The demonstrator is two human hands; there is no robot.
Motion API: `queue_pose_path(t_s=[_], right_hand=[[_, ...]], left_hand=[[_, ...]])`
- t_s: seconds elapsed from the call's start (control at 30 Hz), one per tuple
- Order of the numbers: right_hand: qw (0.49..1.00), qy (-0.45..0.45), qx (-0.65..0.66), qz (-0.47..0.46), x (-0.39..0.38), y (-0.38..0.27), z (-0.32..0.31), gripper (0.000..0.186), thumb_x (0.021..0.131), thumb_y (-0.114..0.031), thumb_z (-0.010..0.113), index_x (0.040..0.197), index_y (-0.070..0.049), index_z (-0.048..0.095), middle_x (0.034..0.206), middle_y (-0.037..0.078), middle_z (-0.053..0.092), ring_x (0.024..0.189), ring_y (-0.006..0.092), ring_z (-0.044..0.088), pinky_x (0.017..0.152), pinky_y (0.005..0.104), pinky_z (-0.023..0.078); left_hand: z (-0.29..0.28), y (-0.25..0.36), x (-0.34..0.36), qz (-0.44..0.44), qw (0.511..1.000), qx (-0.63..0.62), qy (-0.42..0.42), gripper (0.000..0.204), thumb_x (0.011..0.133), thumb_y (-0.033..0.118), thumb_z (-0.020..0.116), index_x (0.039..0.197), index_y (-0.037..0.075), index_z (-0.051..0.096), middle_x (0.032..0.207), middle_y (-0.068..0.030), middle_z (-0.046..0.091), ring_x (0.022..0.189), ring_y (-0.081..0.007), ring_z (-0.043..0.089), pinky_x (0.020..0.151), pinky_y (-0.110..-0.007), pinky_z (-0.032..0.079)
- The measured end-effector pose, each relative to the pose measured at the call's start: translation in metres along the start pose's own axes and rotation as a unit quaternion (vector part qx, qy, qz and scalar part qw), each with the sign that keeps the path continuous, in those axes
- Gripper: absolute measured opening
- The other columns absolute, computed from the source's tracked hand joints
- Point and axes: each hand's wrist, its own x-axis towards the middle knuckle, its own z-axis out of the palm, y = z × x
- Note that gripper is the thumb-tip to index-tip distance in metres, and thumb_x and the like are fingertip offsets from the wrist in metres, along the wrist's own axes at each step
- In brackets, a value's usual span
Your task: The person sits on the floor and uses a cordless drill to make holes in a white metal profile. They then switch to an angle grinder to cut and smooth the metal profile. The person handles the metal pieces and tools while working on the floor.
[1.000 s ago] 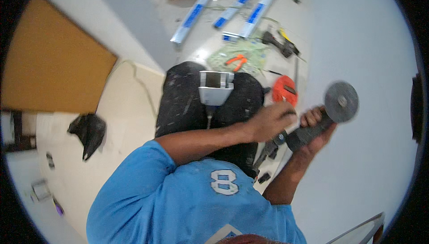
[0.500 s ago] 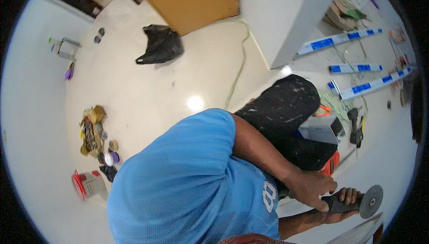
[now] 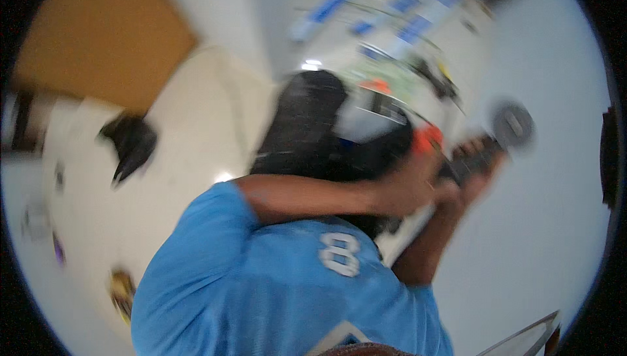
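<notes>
1. Print shows most clearly on our blue shirt (image 3: 261, 291): one large white numeral (image 3: 339, 253) stands on the chest, and lower we notice part of a white pointed figure (image 3: 326, 340).
2. Blue bands (image 3: 326, 9) run along the silver bars (image 3: 304, 28), which lie on the floor at the top of the view. They look like labels, but the blur is strong and we cannot read them.
3. The angle grinder (image 3: 475, 162) is at the right side of the view, in our right hand (image 3: 480, 176). The fingers of this hand are closed around its dark body, and its round grey disc (image 3: 514, 123) is at the far end.
4. Our left hand (image 3: 415, 183) is at the rear end of the grinder. It is much blurred, so we cannot tell if it grips the tool.
5. Our left forearm (image 3: 307, 198) crosses before the body and hides part of the black trousers (image 3: 304, 114). Beyond it, a silver metal profile (image 3: 362, 124) is by our knees.
6. An orange-red object (image 3: 428, 137) is partly covered by the left hand. Farther, a dark tool (image 3: 437, 82) lies near a pale green sheet (image 3: 405, 80).
7. The pale wall (image 3: 548, 225) stands behind the disc; we cannot tell how near. At the left, a black bag (image 3: 130, 140) lies near a brown panel (image 3: 104, 36).
</notes>
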Motion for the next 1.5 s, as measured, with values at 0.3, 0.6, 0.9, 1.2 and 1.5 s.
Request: queue_pose_path(t_s=[0.3, 0.6, 0.9, 1.2, 1.5], right_hand=[[0.993, 0.041, 0.107, 0.009, -0.011, 0.001, 0.034, 0.065, 0.115, -0.056, 0.045, 0.14, 0.003, 0.052, 0.107, 0.011, 0.062, 0.091, 0.0229, 0.064, 0.078, 0.0389, 0.06], [0.942, -0.028, 0.306, 0.138, -0.057, 0.015, 0.025, 0.081, 0.109, -0.072, 0.037, 0.124, 0.003, 0.063, 0.078, 0.02, 0.067, 0.049, 0.0309, 0.063, 0.043, 0.0446, 0.056], [0.888, -0.066, 0.383, 0.244, -0.12, 0.018, 0.043, 0.068, 0.11, -0.056, 0.044, 0.126, 0.008, 0.058, 0.08, 0.02, 0.063, 0.056, 0.0285, 0.066, 0.05, 0.0432, 0.059], [0.94, -0.099, 0.247, 0.215, -0.141, 0.026, 0.029, 0.069, 0.104, -0.066, 0.051, 0.116, 0.002, 0.059, 0.073, 0.01, 0.057, 0.056, 0.0236, 0.064, 0.048, 0.0363, 0.048], [0.937, -0.057, 0.298, 0.173, -0.138, 0.034, 0.043, 0.062, 0.106, -0.058, 0.055, 0.12, 0.002, 0.06, 0.071, 0.007, 0.063, 0.051, 0.0193, 0.065, 0.051, 0.0356, 0.056]], left_hand=[[0.007, 0.012, -0.003, -0.071, 0.997, 0.001, -0.022, 0.045, 0.106, 0.033, 0.069, 0.121, -0.008, 0.056, 0.086, -0.0173, 0.068, 0.081, -0.0212, 0.07, 0.07, -0.04, 0.057], [-0.015, -0.013, 0.03, -0.017, 0.967, -0.254, -0.02, 0.078, 0.098, 0.034, 0.076, 0.158, -0.003, 0.041, 0.129, -0.0125, 0.061, 0.116, -0.0214, 0.061, 0.103, -0.035, 0.048], [-0.014, -0.023, 0.029, -0.089, 0.865, -0.464, -0.17, 0.09, 0.082, 0.009, 0.091, 0.157, -0.001, 0.042, 0.126, -0.0112, 0.07, 0.096, -0.0149, 0.075, 0.076, -0.021, 0.063], [-0.008, -0.034, 0.028, -0.082, 0.902, -0.374, -0.199, 0.088, 0.071, 0.008, 0.097, 0.148, 0.001, 0.054, 0.13, -0.0058, 0.069, 0.12, -0.0176, 0.067, 0.111, -0.037, 0.052], [0.001, -0.039, 0.026, -0.1, 0.845, -0.473, -0.23, 0.074, 0.076, 0.006, 0.095, 0.14, 0.002, 0.059, 0.119, -0.0068, 0.072, 0.106, -0.0175, 0.071, 0.095, -0.033, 0.059]])
